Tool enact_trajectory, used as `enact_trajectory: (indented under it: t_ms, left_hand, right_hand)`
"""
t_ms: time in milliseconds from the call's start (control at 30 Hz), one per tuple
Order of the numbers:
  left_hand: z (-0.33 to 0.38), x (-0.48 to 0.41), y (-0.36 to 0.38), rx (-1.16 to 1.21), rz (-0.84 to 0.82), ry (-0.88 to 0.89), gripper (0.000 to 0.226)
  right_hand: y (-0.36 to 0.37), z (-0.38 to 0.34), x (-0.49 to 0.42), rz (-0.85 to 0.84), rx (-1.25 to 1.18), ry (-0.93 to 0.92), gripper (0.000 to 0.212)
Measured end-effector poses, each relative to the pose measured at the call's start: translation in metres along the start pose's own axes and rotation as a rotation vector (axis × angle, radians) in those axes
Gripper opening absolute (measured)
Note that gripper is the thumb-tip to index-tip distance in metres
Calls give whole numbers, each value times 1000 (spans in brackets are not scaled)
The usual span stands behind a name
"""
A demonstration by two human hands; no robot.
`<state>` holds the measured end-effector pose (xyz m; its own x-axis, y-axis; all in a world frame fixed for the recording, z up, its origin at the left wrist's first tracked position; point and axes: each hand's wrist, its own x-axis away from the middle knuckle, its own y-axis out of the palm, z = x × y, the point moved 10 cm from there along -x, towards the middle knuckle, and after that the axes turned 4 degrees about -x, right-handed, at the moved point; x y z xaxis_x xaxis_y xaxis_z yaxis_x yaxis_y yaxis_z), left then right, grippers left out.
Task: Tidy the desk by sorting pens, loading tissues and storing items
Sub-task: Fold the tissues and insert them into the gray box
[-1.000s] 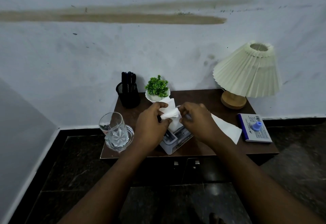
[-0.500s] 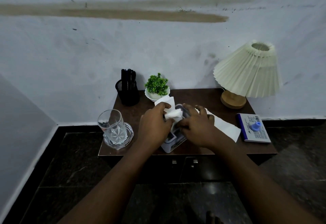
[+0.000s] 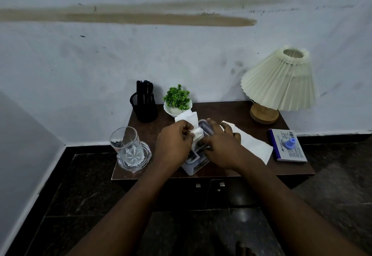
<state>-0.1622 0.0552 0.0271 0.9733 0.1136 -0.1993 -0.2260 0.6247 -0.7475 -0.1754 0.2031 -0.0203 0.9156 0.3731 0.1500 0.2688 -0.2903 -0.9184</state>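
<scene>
The pale grey rectangular plastic tissue box (image 3: 194, 160) stands at the front middle of the dark brown wooden desk (image 3: 227, 108). The left hand (image 3: 174, 144) pinches the white folded tissue (image 3: 191, 123) rising from the box opening, just left of centre. The right hand (image 3: 221, 145) lies flat on the lid, holding nothing; its fingers point away from the person along the box's long axis

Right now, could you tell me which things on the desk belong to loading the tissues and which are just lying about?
In use:
left hand, pinching the tissue
right hand, on the tissue box
loose tissues beside the box

Lying about:
pen holder
potted plant
glass
lamp
blue box
</scene>
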Motion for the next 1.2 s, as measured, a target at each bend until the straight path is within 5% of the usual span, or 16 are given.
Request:
enact_trajectory:
  t_ms: [100,267,367,500,700,867,1033,1200]
  left_hand:
    - [-1,-1,-1,30,3,-9,16]
    - [-2,0,-2,32,-15,-12,20]
    - [3,4,-5,39,-6,2,23]
    - [31,14,-4,-6,16,118,21]
    - [88,34,5,-200,76,382,12]
    - [99,34,5,-102,99,387,13]
    - [93,28,1,9,113,341,10]
    - [84,25,2,219,76,265,15]
  right_hand:
    - [-16,2,1,25,-34,28,29]
    - [-94,49,19,433,-345,60,19]
    - [-108,83,35,558,-287,143,15]
    - [-72,127,42,370,-117,350,2]
    - [-15,142,43,-99,1,466,57]
    - [-10,143,41,-85,12,440,57]
    - [-18,146,33,5,-3,437,26]
    - [-55,151,38,281,-480,453,8]
